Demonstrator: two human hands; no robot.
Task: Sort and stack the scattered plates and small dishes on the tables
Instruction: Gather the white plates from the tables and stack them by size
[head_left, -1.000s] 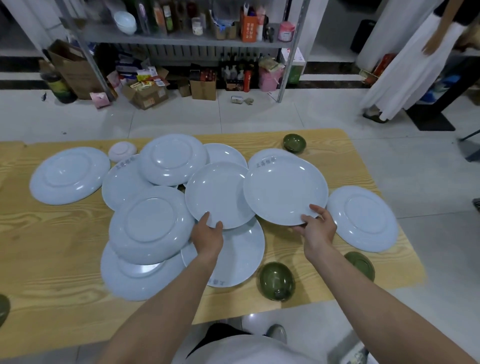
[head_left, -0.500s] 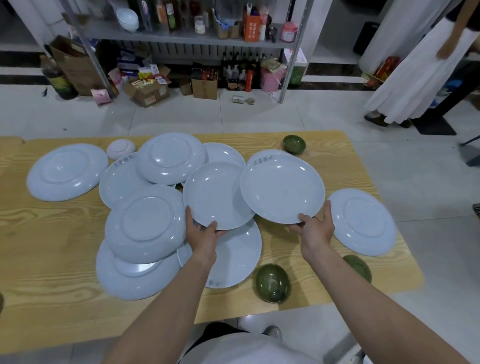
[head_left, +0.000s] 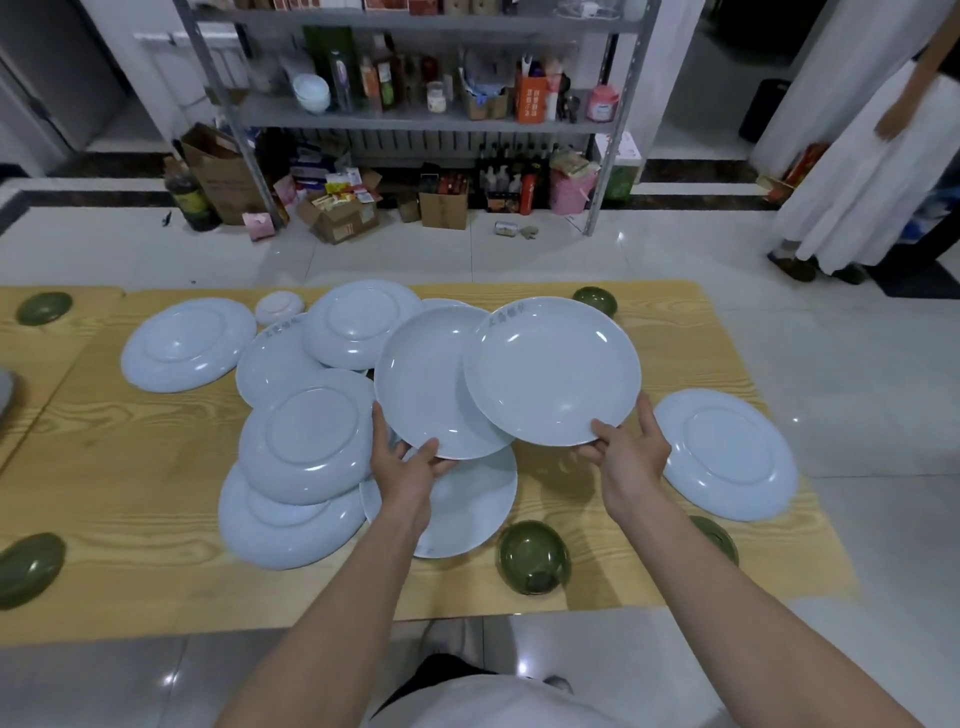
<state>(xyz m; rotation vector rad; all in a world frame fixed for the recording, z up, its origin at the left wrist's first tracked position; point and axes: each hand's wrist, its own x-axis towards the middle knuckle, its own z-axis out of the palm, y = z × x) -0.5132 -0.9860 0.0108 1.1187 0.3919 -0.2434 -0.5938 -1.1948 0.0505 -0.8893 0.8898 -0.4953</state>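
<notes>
My left hand (head_left: 408, 467) grips the near rim of a pale blue plate (head_left: 426, 384) lifted off the pile. My right hand (head_left: 631, 452) grips the near rim of a second pale blue plate (head_left: 553, 369), which overlaps the first one's right edge. Under them lies another plate (head_left: 467, 509) face up on the wooden table (head_left: 130, 499). Several more pale blue plates lie around, some upside down, such as one (head_left: 306, 436) at the left and one (head_left: 727, 454) at the right. Small green dishes (head_left: 532, 556) sit near the front edge.
More green dishes lie at the far right corner (head_left: 595, 300), right front (head_left: 717, 538), and left (head_left: 28, 569) (head_left: 44, 307). A small white dish (head_left: 278, 307) sits upside down at the back. Beyond the table stands a metal shelf (head_left: 415, 119) with boxes; a person in white (head_left: 857, 171) stands at right.
Both hands have lifted their plates higher off the table, and the right plate has come left over the edge of the left one. The view has tilted up.
</notes>
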